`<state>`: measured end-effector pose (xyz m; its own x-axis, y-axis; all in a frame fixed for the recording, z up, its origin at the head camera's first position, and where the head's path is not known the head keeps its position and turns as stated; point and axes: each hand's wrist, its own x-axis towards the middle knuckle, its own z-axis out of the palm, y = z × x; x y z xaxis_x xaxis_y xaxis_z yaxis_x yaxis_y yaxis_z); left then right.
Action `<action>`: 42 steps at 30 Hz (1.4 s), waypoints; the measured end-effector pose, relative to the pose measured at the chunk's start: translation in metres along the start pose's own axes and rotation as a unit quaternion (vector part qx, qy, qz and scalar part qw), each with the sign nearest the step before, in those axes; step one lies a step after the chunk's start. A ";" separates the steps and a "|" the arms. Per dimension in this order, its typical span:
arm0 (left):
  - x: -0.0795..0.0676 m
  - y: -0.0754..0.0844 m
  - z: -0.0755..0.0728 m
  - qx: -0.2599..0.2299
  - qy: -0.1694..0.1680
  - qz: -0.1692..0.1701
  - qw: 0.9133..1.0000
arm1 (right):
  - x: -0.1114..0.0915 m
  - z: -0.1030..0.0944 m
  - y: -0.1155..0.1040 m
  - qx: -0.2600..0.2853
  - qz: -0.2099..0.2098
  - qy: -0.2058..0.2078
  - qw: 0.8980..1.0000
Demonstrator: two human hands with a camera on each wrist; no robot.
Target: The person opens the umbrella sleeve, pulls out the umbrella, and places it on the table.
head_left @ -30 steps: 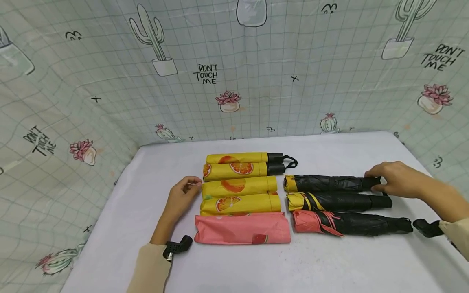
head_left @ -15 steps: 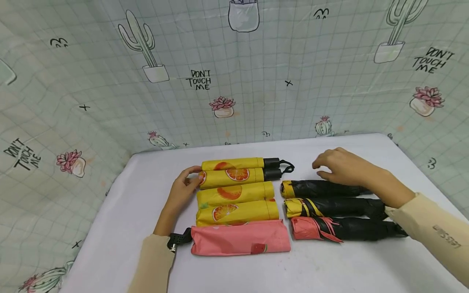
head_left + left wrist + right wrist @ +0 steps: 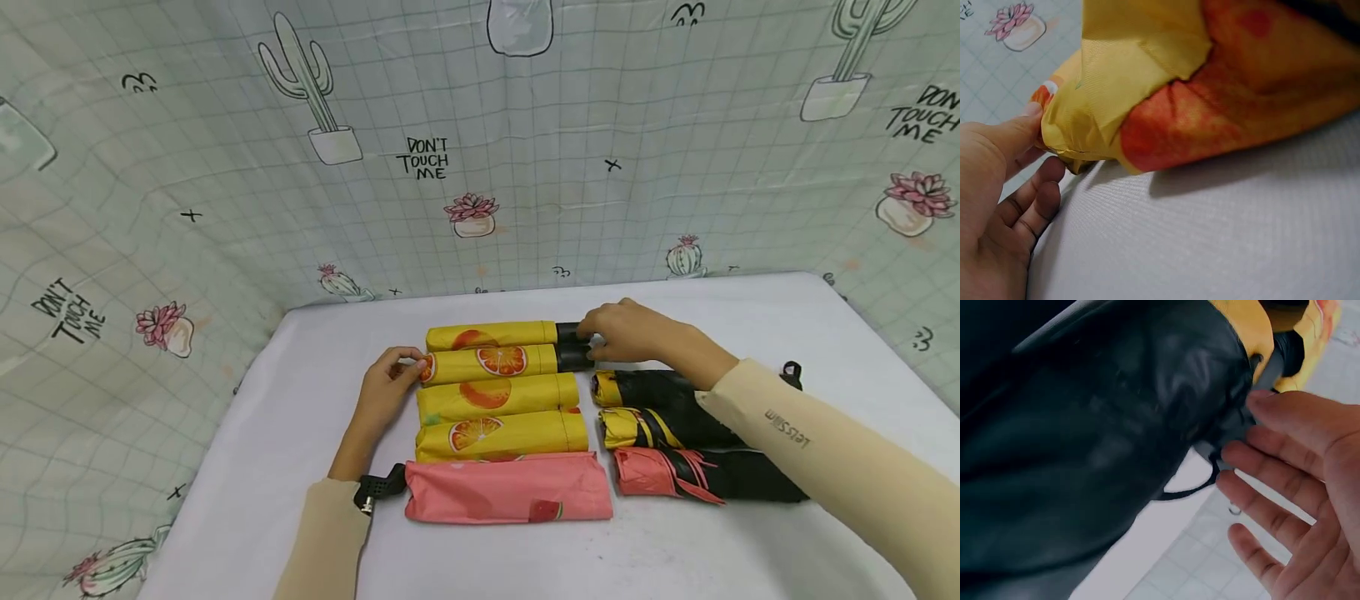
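Observation:
Two yellow fruit-print umbrellas with black handles lie at the back: the rear one (image 3: 491, 335) and the orange-slice one (image 3: 487, 363). My left hand (image 3: 386, 383) is at the left end of the orange-slice umbrella, its thumb touching the fabric and the other fingers loosely bent. At the opposite end, my right hand (image 3: 626, 332) has its fingertips right at the black handles (image 3: 573, 357). In the right wrist view, its fingers (image 3: 1272, 469) look fairly straight beside a black wrist loop (image 3: 1191, 492). The hand covers the loop in the head view.
In front lie two yellow sleeves (image 3: 498, 398) and a pink watermelon-print sleeve (image 3: 502, 490). To their right are two black-and-yellow folded umbrellas (image 3: 660, 398) and a black-and-pink one (image 3: 738, 477), partly under the right forearm. A patterned cloth (image 3: 525, 117) hangs behind the white table (image 3: 510, 571).
My right hand has left the black umbrella's right end and moved left to the yellow umbrellas' handles. My left hand has shifted back slightly, to the orange-slice umbrella's end.

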<state>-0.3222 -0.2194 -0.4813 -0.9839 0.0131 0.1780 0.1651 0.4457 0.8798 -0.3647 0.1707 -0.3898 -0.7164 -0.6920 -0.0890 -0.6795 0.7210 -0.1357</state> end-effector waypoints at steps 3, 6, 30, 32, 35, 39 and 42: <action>-0.001 0.000 0.001 -0.002 0.004 -0.001 1.000 | 0.006 0.002 -0.003 0.000 0.011 -0.018 1.000; -0.002 0.000 0.001 -0.005 0.007 -0.004 1.000 | 0.008 0.004 -0.006 0.001 0.016 -0.024 1.000; 0.000 0.001 0.001 0.020 0.016 -0.011 1.000 | 0.004 0.006 -0.004 -0.121 -0.031 0.023 0.992; 0.000 0.002 0.001 0.021 0.016 -0.012 1.000 | 0.001 0.005 -0.002 -0.126 -0.031 0.027 0.991; 0.000 0.003 0.001 0.022 0.016 -0.014 1.000 | -0.003 0.005 0.002 -0.135 -0.035 0.036 0.990; -0.001 0.002 0.001 0.021 0.016 -0.013 1.000 | -0.010 0.005 0.006 -0.140 -0.041 0.049 0.988; -0.001 0.001 0.002 0.021 0.012 -0.011 1.000 | -0.015 0.006 0.009 -0.137 -0.037 0.053 0.988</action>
<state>-0.3208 -0.2176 -0.4814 -0.9852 -0.0186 0.1705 0.1406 0.4821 0.8647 -0.3593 0.1868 -0.3954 -0.6654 -0.7463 0.0164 -0.7381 0.6610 0.1356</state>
